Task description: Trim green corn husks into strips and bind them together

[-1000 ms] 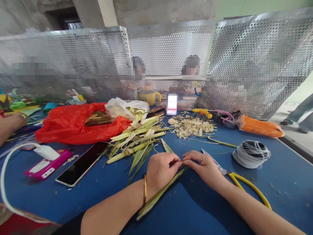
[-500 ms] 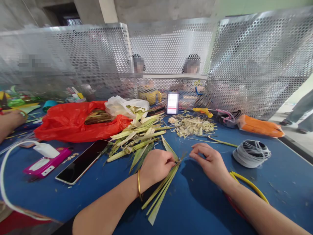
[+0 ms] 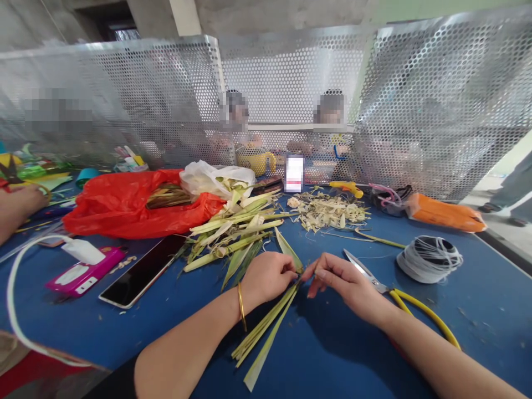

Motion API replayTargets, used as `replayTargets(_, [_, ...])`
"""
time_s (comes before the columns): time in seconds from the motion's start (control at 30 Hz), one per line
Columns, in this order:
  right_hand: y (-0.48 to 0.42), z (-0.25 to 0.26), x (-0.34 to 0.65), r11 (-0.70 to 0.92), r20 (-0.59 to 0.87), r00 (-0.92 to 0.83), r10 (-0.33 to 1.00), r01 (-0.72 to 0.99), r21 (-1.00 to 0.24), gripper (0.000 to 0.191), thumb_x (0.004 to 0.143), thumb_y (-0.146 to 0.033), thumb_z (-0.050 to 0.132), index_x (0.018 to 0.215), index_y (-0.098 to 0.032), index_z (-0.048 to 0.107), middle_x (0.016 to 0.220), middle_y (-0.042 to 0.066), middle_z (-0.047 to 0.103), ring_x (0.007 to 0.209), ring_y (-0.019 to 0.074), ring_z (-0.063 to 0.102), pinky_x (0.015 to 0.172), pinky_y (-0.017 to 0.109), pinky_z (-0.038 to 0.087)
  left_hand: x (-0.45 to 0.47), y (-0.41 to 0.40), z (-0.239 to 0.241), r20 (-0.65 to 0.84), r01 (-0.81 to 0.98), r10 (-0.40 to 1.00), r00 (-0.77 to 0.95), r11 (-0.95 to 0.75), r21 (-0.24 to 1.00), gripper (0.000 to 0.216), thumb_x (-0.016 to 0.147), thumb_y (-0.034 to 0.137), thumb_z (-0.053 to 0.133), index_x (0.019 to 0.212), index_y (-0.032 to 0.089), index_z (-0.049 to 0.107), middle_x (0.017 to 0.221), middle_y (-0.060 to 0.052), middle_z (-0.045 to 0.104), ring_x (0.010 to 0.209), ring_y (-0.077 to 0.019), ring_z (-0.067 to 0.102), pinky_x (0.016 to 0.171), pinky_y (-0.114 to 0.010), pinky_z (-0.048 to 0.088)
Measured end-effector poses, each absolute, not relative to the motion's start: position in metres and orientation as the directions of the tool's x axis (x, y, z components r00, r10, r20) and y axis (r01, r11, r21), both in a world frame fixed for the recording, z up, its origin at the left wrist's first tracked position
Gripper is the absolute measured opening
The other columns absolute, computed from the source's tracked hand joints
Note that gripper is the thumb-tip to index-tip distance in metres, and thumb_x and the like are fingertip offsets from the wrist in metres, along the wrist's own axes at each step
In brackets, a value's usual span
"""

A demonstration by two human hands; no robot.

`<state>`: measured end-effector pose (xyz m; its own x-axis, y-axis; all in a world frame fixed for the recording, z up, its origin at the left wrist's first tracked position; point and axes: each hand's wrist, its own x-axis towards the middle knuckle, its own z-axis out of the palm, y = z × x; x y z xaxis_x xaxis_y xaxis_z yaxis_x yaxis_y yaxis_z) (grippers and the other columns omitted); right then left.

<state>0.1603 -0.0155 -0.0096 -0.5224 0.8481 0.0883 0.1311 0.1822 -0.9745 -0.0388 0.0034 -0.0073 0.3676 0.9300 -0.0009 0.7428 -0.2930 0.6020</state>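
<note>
My left hand (image 3: 270, 279), with a gold bangle at the wrist, is closed on a bundle of pale green leaf strips (image 3: 268, 332). The strips fan out below it toward me, and one broad leaf tip (image 3: 287, 249) sticks up behind the fingers. My right hand (image 3: 338, 280) meets the bundle's gathered end from the right. Its thumb and forefinger are pinched together close to the left fingertips; whatever they hold is too fine or hidden to make out. Scissors (image 3: 376, 282) with yellow handles lie beside and partly under my right forearm.
Behind my hands are heaped leaf stalks (image 3: 233, 235), pale scraps (image 3: 332, 210) and a red plastic bag (image 3: 112, 202). A spool of white cord (image 3: 430, 259) sits right; a dark phone (image 3: 139, 277) and magenta power strip (image 3: 85, 271) left. Another person's hand (image 3: 25, 205) is at far left.
My right hand has moved left to the bundle's end, closing the gap to my left hand. The scissor blades now show. The lower strips have swung slightly left.
</note>
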Motion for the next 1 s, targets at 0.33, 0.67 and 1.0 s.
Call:
replayTargets(0.33, [-0.01,-0.015,0.162,0.197,0.103,-0.463,0.88,0.159,-0.967,0.028,0.092,-0.044,0.049,0.078,-0.02,0.053,0.077,0.001,0.062,0.077,0.0154,0.059,0.072,0.028,0.043,-0.029,0.003,-0.01,-0.201,0.076,0.916,0.348,0.187,0.979,0.014,0.069,0.028,0.062,0.065,0.016,0.056,0.055,0.003,0.053,0.051,-0.0087,0.047,0.048,-0.02,0.032])
replayTargets(0.67, [-0.011,-0.016,0.162,0.237,0.086,-0.511,0.855,0.239,-0.942,0.027,0.094,-0.04,0.046,0.076,-0.02,0.051,0.075,0.0,0.06,0.076,0.015,0.057,0.072,0.028,0.043,-0.023,-0.002,-0.016,-0.134,-0.01,0.869,0.476,0.158,0.987,0.019,0.078,0.032,0.057,0.072,0.018,0.047,0.064,0.003,0.058,0.047,-0.0059,0.045,0.047,-0.02,0.032])
replayTargets(1.0, [-0.013,-0.014,0.158,0.227,0.047,-0.479,0.877,0.326,-0.918,0.034,0.093,-0.046,0.046,0.07,-0.021,0.05,0.067,-0.001,0.055,0.066,0.0143,0.054,0.066,0.027,0.043,-0.023,-0.002,-0.017,-0.167,0.099,0.88,0.445,0.137,0.986,0.013,0.079,0.027,0.055,0.072,0.017,0.05,0.068,0.001,0.061,0.05,-0.0063,0.047,0.049,-0.019,0.037])
